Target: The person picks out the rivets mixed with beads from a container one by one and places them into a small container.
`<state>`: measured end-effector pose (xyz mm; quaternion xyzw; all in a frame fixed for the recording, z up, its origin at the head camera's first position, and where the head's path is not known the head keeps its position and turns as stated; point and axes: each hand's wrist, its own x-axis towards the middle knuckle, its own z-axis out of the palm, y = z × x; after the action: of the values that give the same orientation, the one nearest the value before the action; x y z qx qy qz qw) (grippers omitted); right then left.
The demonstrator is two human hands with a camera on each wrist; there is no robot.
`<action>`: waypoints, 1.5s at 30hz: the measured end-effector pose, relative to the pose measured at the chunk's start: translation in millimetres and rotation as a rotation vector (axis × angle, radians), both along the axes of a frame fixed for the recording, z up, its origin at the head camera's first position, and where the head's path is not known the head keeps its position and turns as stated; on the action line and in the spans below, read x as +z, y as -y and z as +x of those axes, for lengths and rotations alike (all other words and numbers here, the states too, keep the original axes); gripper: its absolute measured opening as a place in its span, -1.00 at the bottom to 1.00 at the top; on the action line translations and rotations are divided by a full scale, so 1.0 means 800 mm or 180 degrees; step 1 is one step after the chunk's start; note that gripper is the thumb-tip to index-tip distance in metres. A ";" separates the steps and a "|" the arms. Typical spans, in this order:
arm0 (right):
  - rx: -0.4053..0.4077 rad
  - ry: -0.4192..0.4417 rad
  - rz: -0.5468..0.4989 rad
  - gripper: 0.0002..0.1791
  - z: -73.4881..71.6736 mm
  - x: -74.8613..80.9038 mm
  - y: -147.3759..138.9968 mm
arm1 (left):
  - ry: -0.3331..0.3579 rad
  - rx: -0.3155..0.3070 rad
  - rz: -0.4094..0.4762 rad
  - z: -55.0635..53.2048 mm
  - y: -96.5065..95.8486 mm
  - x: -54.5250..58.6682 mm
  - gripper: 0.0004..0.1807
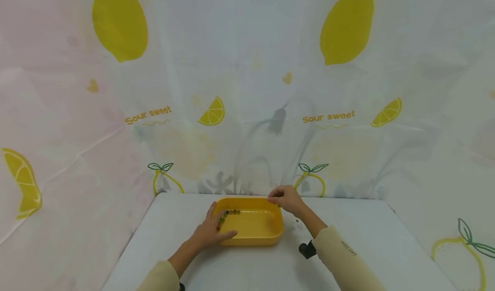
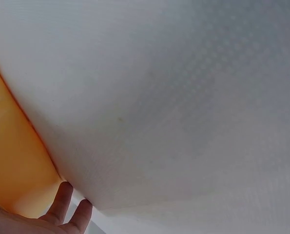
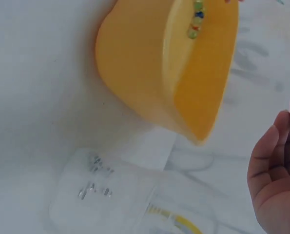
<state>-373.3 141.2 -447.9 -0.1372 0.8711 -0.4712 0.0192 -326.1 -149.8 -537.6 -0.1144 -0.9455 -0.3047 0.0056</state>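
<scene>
A yellow plastic basin (image 1: 257, 241) stands on the white table. My left hand (image 1: 209, 233) holds its left side, with the thumb over the front part and fingers spread across the left rim. Two fingertips (image 2: 63, 187) show against the outer wall in the left wrist view. Small coloured beads or marbles (image 1: 234, 212) line the back and left edges of the basin floor. My right hand (image 1: 289, 200) is by the far right corner, fingers curled and fingertips together near the rim. Whether something tiny lies between them is hidden.
Right of the basin, a clear container (image 3: 67, 195) with several small shiny pieces (image 3: 96, 190) stands on the table; it is faint in the head view. A lemon-print curtain (image 1: 247, 89) rises behind the table's back edge.
</scene>
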 end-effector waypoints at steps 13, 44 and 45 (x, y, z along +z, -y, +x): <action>-0.0263 -0.0060 0.0200 -0.83 0.008 0.002 -0.076 | -0.0100 -0.0023 -0.0172 -0.011 -0.001 0.002 0.04; -0.0595 0.0017 0.0352 -0.85 0.027 -0.051 -0.127 | -0.0069 -0.0067 -0.0056 -0.004 0.003 -0.011 0.02; -0.0590 -0.0007 0.0352 -0.86 0.026 -0.052 -0.126 | -0.0072 -0.0057 -0.0070 -0.004 0.003 -0.011 0.02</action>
<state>-352.2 242.0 -489.3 -0.0554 0.9047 -0.4221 -0.0179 -329.3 -152.0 -546.4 -0.1264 -0.9476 -0.2930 0.0122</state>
